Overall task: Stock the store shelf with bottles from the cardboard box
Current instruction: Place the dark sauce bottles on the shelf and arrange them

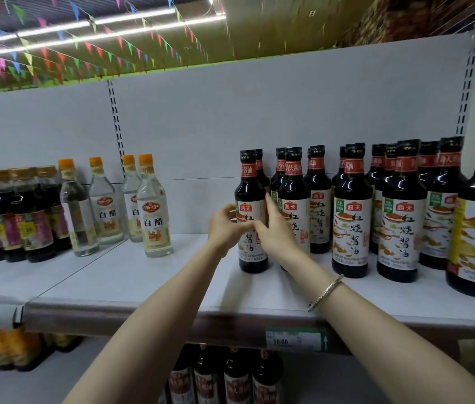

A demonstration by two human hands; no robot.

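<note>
A dark soy sauce bottle (251,182) with a white label and black cap stands upright on the white shelf (131,281), leftmost of a row of like bottles (351,211). My left hand (224,225) curls around its left side at label height. My right hand (274,231) presses against its right side, fingers slid between it and the neighbouring bottle (296,185). Both hands are on the same bottle. The cardboard box is out of view.
Clear white-vinegar bottles (154,211) with orange caps stand to the left, then dark bottles (12,217) further left. Bare shelf lies between the vinegar and the soy sauce. A green price tag (294,339) hangs on the shelf edge; more bottles (224,377) stand on the shelf below.
</note>
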